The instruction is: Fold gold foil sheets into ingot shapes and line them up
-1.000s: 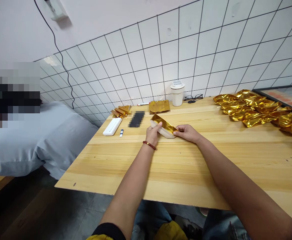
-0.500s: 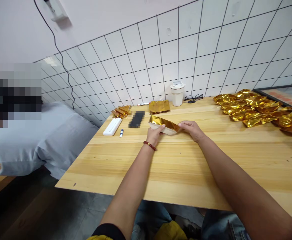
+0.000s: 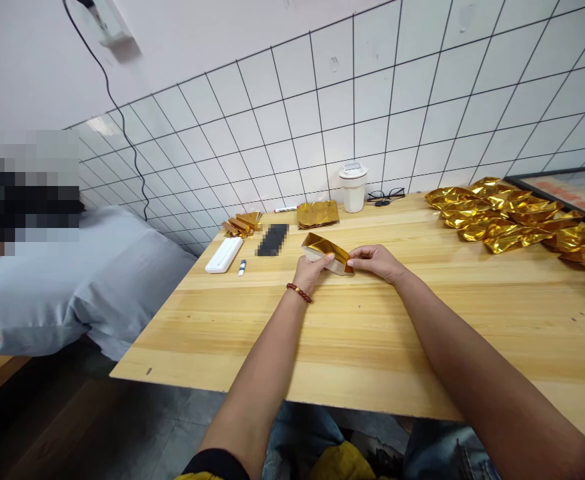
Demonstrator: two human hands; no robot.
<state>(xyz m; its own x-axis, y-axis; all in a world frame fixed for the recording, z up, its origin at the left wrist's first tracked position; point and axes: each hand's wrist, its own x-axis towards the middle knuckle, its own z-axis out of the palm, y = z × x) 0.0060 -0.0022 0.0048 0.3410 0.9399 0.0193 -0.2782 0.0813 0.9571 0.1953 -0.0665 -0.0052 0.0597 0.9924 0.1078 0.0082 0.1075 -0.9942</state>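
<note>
A folded piece of gold foil paper [image 3: 325,251], gold outside and white inside, is held just above the wooden table [image 3: 362,333] between both hands. My left hand [image 3: 309,272], with a red bead bracelet at the wrist, grips its left end from below. My right hand [image 3: 377,261] pinches its right end with thumb and fingers pressed together.
A stack of flat gold sheets [image 3: 317,214] and small folded gold pieces [image 3: 243,224] lie behind. A heap of finished gold shapes [image 3: 512,217] fills the right side. A white cup [image 3: 353,187], glasses [image 3: 386,196], a phone [image 3: 271,240], a white case [image 3: 223,254] and a glue stick [image 3: 241,267] stand nearby. A person in grey [image 3: 72,273] lies at the left.
The gold paper has been pressed shorter and more folded between the hands; my right hand moved slightly left along it and now pinches its end.
</note>
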